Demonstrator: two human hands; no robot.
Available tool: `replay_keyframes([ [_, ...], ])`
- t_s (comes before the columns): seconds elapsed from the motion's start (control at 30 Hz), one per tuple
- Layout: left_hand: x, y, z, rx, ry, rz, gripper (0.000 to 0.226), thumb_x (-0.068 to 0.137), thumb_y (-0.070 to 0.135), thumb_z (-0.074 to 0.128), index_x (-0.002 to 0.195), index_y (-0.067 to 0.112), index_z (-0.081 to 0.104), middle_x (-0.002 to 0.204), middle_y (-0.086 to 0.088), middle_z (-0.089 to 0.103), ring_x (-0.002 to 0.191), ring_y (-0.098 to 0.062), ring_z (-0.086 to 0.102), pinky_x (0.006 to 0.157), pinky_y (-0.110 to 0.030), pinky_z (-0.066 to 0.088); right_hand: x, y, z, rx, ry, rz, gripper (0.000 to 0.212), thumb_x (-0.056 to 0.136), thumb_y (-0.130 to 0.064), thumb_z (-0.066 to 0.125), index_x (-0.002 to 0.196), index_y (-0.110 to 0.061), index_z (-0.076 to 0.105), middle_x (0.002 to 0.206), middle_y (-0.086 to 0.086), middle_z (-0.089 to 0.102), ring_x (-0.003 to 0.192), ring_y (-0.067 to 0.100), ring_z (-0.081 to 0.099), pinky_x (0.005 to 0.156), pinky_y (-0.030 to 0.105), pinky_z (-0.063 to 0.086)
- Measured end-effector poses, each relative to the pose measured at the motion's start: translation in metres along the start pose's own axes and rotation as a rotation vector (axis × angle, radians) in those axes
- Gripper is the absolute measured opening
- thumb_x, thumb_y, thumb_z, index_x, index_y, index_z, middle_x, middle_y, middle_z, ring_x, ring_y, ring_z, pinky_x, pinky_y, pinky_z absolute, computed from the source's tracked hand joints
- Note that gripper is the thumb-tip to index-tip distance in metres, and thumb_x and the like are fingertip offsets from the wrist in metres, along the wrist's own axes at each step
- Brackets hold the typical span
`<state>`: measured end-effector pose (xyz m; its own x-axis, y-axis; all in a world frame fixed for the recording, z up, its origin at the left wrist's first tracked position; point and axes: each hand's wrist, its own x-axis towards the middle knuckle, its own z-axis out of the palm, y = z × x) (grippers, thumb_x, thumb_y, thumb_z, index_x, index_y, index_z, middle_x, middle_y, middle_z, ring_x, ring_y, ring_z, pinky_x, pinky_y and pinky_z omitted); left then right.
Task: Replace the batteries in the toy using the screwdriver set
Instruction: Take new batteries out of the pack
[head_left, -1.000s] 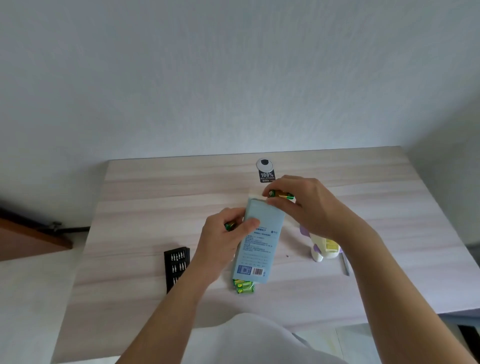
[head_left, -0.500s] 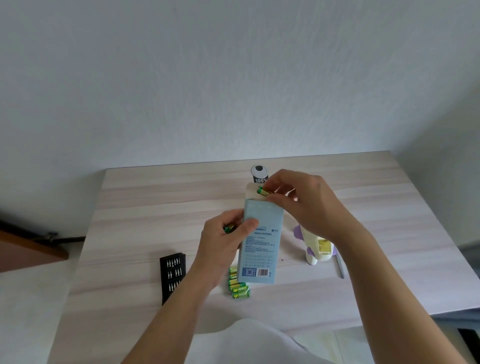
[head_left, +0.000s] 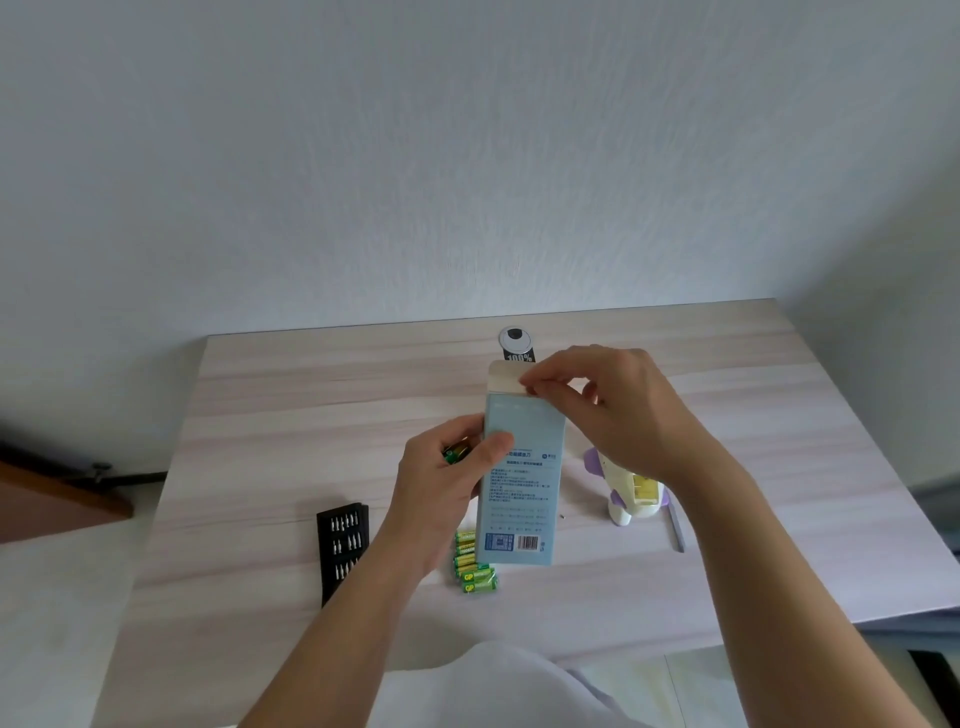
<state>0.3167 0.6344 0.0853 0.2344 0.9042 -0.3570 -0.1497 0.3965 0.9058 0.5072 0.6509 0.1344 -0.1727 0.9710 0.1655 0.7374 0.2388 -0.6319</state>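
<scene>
One blue box (head_left: 524, 499), top flap (head_left: 503, 376) open

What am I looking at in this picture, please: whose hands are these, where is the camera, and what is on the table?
There is no machine here: a person works with two bare hands, and one wide-angle camera worn on their head looks forward and down, so you see roughly what they see. The left hand grips a light blue box by its side, with a green battery tucked in the same fingers. The right hand pinches at the box's open top flap. On the wooden table lie a cluster of green batteries, a black tray of screwdriver bits, a white and purple toy, a slim grey tool beside it, and a round grey disc near the far edge.
</scene>
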Motion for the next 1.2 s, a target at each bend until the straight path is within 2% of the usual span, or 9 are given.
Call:
replay_keyframes([
  [0.1,0.000,0.001,0.000,-0.042,-0.003,-0.018,0.016,0.088,0.015,0.069,0.103,0.013,0.074,0.096,-0.010,0.077,0.088,-0.022,0.074,0.077,-0.034,0.061,-0.011,0.000,0.004,0.035,0.176,-0.045,0.014,0.091,-0.015,0.069,0.102,-0.020,0.075,0.096,-0.008,0.068,0.086,0.005,0.063,0.065,0.015,0.047],
  [0.2,0.002,0.003,0.001,-0.218,0.003,-0.058,0.031,0.080,0.021,0.070,0.107,0.005,0.072,0.096,-0.014,0.075,0.087,-0.021,0.072,0.072,-0.032,0.059,-0.028,0.000,0.014,0.136,0.330,0.135,0.026,0.084,-0.033,0.075,0.108,-0.026,0.067,0.101,-0.009,0.062,0.087,0.005,0.063,0.066,0.019,0.051],
  [0.3,0.003,0.006,0.004,-0.329,0.006,-0.081,0.034,0.078,0.021,0.069,0.108,0.003,0.072,0.098,-0.014,0.075,0.086,-0.020,0.072,0.071,-0.030,0.059,-0.039,-0.004,0.029,0.358,0.166,0.426,0.053,0.075,-0.055,0.074,0.117,-0.029,0.055,0.101,-0.008,0.065,0.081,0.007,0.069,0.066,0.032,0.061],
  [0.47,0.007,0.008,0.007,-0.470,0.022,-0.199,0.035,0.091,0.019,0.065,0.123,0.005,0.063,0.106,-0.017,0.069,0.085,-0.022,0.065,0.088,-0.037,0.055,-0.042,-0.003,0.054,0.635,0.117,0.519,0.018,0.089,-0.030,0.073,0.105,-0.024,0.067,0.099,-0.005,0.075,0.083,0.017,0.076,0.072,0.045,0.063],
  [0.6,0.011,0.011,-0.005,-0.771,0.146,-0.349,0.029,0.093,-0.005,0.049,0.119,0.004,0.058,0.108,-0.019,0.058,0.085,-0.024,0.058,0.080,-0.032,0.053,-0.041,0.004,0.053,0.713,0.128,0.549,0.013,0.091,-0.025,0.071,0.103,-0.019,0.068,0.099,-0.004,0.076,0.085,0.018,0.076,0.072,0.040,0.063],
  [0.7,0.011,0.010,-0.013,-0.754,0.190,-0.351,0.025,0.097,-0.008,0.045,0.118,0.001,0.055,0.113,-0.025,0.069,0.098,-0.030,0.071,0.077,-0.029,0.059,-0.042,0.008,0.053,0.730,0.126,0.556,0.013,0.091,-0.022,0.070,0.103,-0.018,0.069,0.097,-0.005,0.076,0.085,0.016,0.075,0.070,0.035,0.062],
  [0.8,0.011,0.011,-0.015,-0.629,0.190,-0.348,0.012,0.102,0.002,0.047,0.111,0.002,0.054,0.113,-0.022,0.073,0.103,-0.028,0.073,0.065,-0.022,0.059,-0.042,0.009,0.055,0.728,0.096,0.554,0.015,0.092,-0.024,0.069,0.106,-0.019,0.069,0.101,-0.003,0.076,0.086,0.018,0.076,0.073,0.040,0.063],
  [1.03,0.011,0.007,-0.016,-0.426,0.190,-0.301,0.031,0.102,0.027,0.053,0.111,-0.002,0.058,0.100,-0.015,0.076,0.070,-0.018,0.060,0.045,-0.021,0.045,-0.043,0.007,0.057,0.754,0.059,0.496,0.013,0.093,-0.020,0.068,0.106,-0.020,0.068,0.102,-0.004,0.075,0.089,0.020,0.075,0.073,0.042,0.063],
  [1.2,0.014,0.006,-0.018,-0.441,0.174,-0.217,0.026,0.093,0.028,0.061,0.096,0.002,0.062,0.076,-0.005,0.052,0.062,-0.012,0.049,0.043,-0.018,0.040,-0.046,0.006,0.057,0.777,0.037,0.488,0.014,0.093,-0.019,0.067,0.106,-0.024,0.067,0.101,-0.008,0.075,0.088,0.018,0.075,0.070,0.035,0.063],
])
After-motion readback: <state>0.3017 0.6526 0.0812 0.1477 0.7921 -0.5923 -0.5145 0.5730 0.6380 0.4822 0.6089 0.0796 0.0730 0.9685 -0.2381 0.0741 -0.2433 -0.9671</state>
